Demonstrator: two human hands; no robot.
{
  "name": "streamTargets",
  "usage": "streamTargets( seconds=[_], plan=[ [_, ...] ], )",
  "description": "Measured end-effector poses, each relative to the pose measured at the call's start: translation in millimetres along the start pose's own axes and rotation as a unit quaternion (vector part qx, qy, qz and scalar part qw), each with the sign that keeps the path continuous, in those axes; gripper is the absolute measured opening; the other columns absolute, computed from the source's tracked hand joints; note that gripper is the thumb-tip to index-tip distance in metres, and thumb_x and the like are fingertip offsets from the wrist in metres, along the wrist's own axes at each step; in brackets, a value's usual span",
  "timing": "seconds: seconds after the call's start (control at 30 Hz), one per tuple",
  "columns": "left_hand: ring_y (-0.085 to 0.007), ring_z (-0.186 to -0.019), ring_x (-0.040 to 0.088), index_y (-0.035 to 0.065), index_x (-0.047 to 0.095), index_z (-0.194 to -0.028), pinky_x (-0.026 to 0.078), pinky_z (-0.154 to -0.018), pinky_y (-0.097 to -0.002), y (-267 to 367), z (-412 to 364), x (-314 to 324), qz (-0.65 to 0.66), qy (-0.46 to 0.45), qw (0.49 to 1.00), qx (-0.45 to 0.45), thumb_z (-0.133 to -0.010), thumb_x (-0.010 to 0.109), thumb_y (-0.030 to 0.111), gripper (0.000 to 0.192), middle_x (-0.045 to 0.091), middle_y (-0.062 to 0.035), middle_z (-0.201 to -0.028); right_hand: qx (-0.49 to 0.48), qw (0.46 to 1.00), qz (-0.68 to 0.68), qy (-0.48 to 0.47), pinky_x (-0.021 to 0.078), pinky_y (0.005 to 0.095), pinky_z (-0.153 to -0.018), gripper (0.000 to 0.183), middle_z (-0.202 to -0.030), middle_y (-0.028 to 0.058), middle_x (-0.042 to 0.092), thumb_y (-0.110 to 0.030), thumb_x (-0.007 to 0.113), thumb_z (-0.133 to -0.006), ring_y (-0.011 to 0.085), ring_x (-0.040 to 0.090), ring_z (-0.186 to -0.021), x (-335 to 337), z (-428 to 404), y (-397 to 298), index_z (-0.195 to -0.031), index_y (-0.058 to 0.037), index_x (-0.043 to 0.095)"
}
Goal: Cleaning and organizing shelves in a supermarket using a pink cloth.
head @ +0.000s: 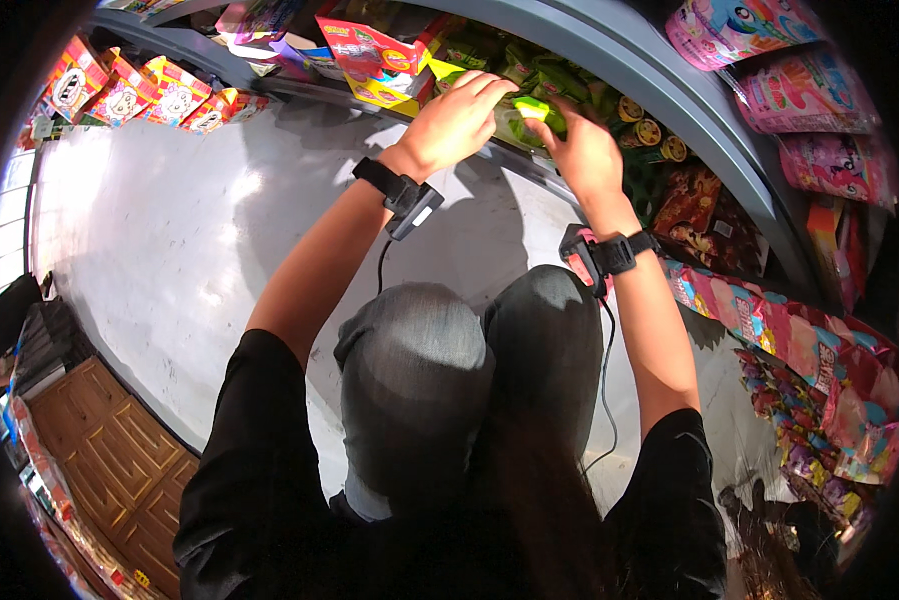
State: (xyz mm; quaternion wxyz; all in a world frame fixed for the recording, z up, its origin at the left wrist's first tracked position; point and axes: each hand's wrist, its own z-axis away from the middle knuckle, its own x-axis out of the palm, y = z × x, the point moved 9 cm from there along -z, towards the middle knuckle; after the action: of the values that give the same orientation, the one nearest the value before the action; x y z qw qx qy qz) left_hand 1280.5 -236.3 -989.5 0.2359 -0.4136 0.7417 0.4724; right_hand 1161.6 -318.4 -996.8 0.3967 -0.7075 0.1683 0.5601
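Note:
My right hand (592, 159) has its thumb and fingers around a small bright green packet (532, 109) at the front of a low shelf. Beside it, my left hand (453, 124) reaches over the shelf's front edge, its fingertips close to the green packets. What lies under those fingers is hidden, so I cannot tell whether it grips anything. More green packets (558, 79) lie heaped behind both hands. Left of them stands a red and yellow display box (374, 52). Several small round-topped tubs (648, 133) lie to the right of my right hand.
A grey metal shelf edge (644, 64) curves above the hands. Pink pouches (806, 90) hang at upper right, and red snack bags (764, 315) at right. Red and yellow cartons (119, 90) hang at upper left. Cables run from both wrist straps. A brown panelled wooden unit (111, 450) stands at left.

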Motion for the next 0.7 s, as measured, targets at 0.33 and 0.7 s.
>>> streamTargets(
  seconds=[0.33, 0.7],
  plan=[
    [-0.0337, -0.112, 0.051, 0.0023, 0.049, -0.122, 0.041, -0.098, -0.0396, -8.6, 3.0, 0.4, 0.051, -0.038, 0.998, 0.012, -0.081, 0.056, 0.003, 0.041, 0.054, -0.0164, -0.117, -0.156, 0.979, 0.095, -0.094, 0.0552, 0.0406, -0.072, 0.043, -0.136, 0.0135, 0.048, -0.029, 0.061, -0.085, 0.0349, 0.065, -0.087, 9.1, -0.4, -14.8, -0.124, -0.0123, 0.058],
    [-0.0344, -0.114, 0.050, 0.0050, 0.048, -0.123, 0.042, -0.098, -0.0401, -12.6, -3.5, 3.5, 0.034, -0.055, 0.998, -0.014, -0.083, 0.055, 0.005, 0.041, 0.054, -0.0163, -0.118, -0.195, 0.966, 0.033, -0.165, 0.0478, 0.0388, -0.092, 0.057, -0.132, 0.0143, 0.050, 0.010, 0.051, -0.070, 0.0324, 0.056, -0.111, -3.9, -0.5, -10.1, -0.122, -0.0109, 0.060]
  ],
)
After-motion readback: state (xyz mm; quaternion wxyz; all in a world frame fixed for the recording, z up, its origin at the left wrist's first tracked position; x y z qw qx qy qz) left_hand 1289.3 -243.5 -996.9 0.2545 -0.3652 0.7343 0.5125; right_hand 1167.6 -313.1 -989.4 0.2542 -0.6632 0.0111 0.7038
